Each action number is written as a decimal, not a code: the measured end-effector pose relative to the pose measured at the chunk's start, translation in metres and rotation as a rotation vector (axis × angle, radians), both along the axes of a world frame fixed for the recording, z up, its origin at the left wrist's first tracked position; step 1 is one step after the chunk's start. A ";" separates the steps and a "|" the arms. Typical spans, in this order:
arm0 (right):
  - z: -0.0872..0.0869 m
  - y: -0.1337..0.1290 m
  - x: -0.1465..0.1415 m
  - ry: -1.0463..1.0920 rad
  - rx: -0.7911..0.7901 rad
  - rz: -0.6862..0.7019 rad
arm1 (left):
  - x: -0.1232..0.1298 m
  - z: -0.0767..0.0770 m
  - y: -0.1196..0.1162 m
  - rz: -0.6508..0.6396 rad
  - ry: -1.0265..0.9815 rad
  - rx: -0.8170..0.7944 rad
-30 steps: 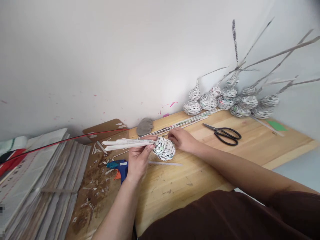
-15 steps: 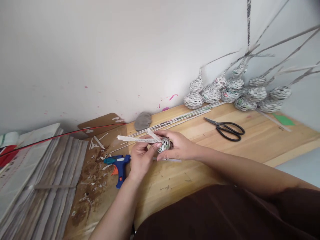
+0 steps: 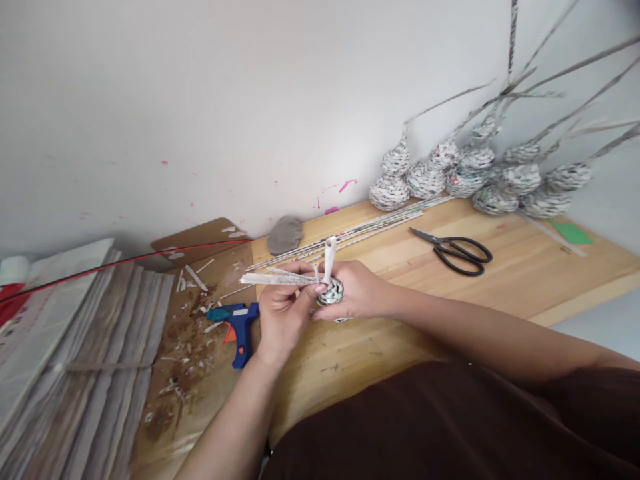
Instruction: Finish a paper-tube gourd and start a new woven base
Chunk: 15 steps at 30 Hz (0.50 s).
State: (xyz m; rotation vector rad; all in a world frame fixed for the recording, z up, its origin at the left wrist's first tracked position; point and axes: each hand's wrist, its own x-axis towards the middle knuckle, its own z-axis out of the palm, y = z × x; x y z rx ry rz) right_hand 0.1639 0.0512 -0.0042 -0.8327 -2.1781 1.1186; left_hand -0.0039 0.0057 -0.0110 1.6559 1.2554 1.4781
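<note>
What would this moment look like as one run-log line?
left hand: holding paper strips; right hand: around woven paper piece; glue gun: near left wrist; scissors: on table

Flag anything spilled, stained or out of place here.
Paper scraps and dark patches litter the brown board beside the blue glue gun, untidy against the cleaner wooden tabletop. Pink splotches mark the white wall. The held woven piece shows no clear damage, though much is covered.

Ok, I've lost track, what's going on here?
The left hand and right hand together hold a small woven paper piece, its loose strips sticking out. A glue gun lies beside the left hand, scissors beyond the right forearm, and woven gourd shapes stand by the wall.
</note>
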 end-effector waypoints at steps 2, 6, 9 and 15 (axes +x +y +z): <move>0.000 0.001 0.000 0.021 0.026 0.025 | 0.000 0.000 0.000 -0.010 -0.004 0.007; -0.001 0.003 0.000 0.123 0.005 0.111 | -0.001 -0.001 0.001 -0.024 -0.001 0.002; -0.005 0.003 -0.001 0.233 -0.030 0.169 | -0.002 -0.002 0.002 -0.019 0.018 -0.008; -0.010 -0.001 -0.008 0.039 0.210 0.076 | -0.001 0.003 -0.003 0.005 0.155 0.110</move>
